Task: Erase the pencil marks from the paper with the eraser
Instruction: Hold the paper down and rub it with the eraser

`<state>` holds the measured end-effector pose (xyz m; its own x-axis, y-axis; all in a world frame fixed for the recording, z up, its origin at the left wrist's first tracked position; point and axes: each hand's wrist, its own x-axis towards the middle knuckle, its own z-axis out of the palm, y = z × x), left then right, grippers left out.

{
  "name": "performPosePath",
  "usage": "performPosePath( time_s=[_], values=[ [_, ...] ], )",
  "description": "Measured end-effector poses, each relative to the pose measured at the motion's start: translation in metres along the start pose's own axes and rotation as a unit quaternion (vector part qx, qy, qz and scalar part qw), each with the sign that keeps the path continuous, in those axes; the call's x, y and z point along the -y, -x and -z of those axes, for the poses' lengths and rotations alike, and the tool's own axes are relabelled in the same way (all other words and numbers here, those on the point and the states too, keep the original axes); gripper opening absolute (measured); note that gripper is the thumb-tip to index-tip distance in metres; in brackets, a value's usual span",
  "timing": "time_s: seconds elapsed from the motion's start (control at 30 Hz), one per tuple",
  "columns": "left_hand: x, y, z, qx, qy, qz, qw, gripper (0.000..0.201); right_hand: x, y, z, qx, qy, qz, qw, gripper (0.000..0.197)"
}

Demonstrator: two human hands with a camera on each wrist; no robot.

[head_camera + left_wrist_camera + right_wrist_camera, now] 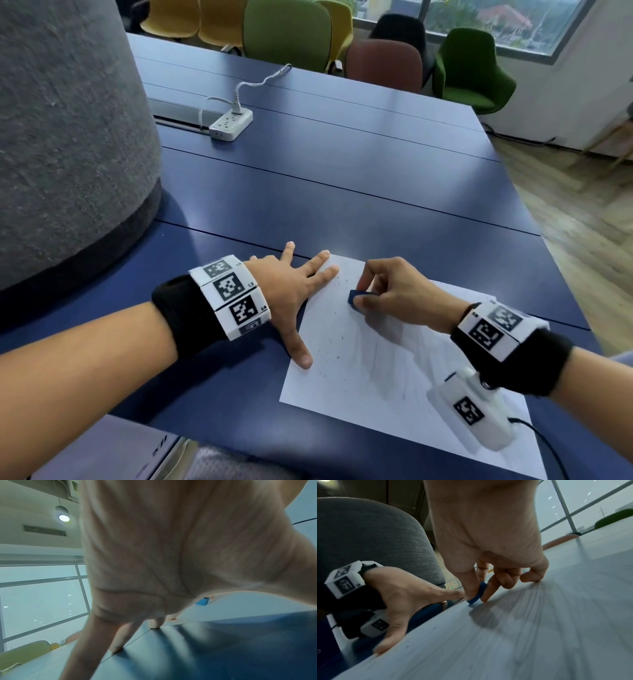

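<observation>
I see the right hand (390, 291) pinching the small blue rectangular eraser (356, 298), thumb against fingers, its lower edge pressed on the white paper sheet (359, 377). Left hand (291, 291) flat, fingers splayed, pinning the sheet's left edge to the dark blue tabletop (342, 192). Only the right wrist view (476, 595) shows the eraser's contact edge; faint pencil strokes and crumbs visible from the head.

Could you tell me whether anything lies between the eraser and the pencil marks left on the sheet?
Nothing visible does. The right hand pinches the blue eraser with its edge on the paper, and faint pencil marks lie on open sheet nearer the person. The left hand presses only the sheet's left edge.
</observation>
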<state>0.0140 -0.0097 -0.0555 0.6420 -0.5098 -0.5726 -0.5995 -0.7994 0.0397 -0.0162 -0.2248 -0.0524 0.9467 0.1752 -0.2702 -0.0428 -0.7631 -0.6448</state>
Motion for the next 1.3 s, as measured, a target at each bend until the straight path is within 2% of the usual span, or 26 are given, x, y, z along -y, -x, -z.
performPosePath(
  time_s=[0.2,0.27,0.37,0.4,0.5,0.57,0.7,0.73,0.83,0.87,1.0,1.13,1.3],
  values=[
    [0.001,0.0,0.0,0.005,0.004,0.001,1.0,0.151,0.005,-0.018,0.007,-0.082,0.0,-0.016,0.996,0.015],
    [0.001,0.0,0.0,0.004,0.003,0.002,1.0,0.151,0.004,-0.01,0.003,-0.057,0.0,-0.009,0.998,0.015],
    [-0.001,0.0,0.001,0.003,-0.001,0.004,1.0,0.151,0.006,0.005,0.0,0.04,0.018,0.001,0.999,0.014],
    [-0.001,0.001,0.001,0.005,0.0,0.005,1.0,0.151,0.007,0.004,0.002,0.045,0.021,-0.001,0.999,0.014],
    [-0.001,0.001,0.002,0.009,-0.001,0.005,1.0,0.15,0.008,-0.004,0.005,-0.034,0.002,-0.015,0.999,0.015],
    [-0.001,0.001,0.001,0.009,0.0,0.004,1.0,0.15,0.009,0.002,0.001,-0.053,0.001,-0.011,0.999,0.014],
    [0.0,0.0,0.002,0.017,-0.001,0.005,1.0,0.152,0.011,0.024,-0.008,0.061,0.025,0.018,0.998,0.013],
    [0.0,0.0,0.002,0.019,-0.001,0.005,1.0,0.152,0.011,0.023,-0.006,0.054,0.028,0.016,0.998,0.013],
    [0.0,0.0,0.002,0.019,-0.004,0.004,1.0,0.152,0.009,0.015,-0.001,-0.027,0.022,-0.003,0.999,0.015],
    [0.0,0.0,0.002,0.018,-0.005,0.005,1.0,0.152,0.009,0.018,-0.003,-0.029,0.023,0.001,0.999,0.015],
    [0.001,0.001,0.002,0.018,-0.005,0.004,1.0,0.152,0.016,0.038,-0.013,0.074,0.051,0.036,0.995,0.014],
    [0.0,0.001,0.004,0.02,-0.007,0.007,1.0,0.152,0.015,0.03,-0.01,0.002,0.032,0.02,0.999,0.014],
    [0.0,0.002,0.004,0.024,-0.009,0.005,1.0,0.151,0.016,0.045,-0.016,0.074,0.046,0.044,0.995,0.012]
  ],
)
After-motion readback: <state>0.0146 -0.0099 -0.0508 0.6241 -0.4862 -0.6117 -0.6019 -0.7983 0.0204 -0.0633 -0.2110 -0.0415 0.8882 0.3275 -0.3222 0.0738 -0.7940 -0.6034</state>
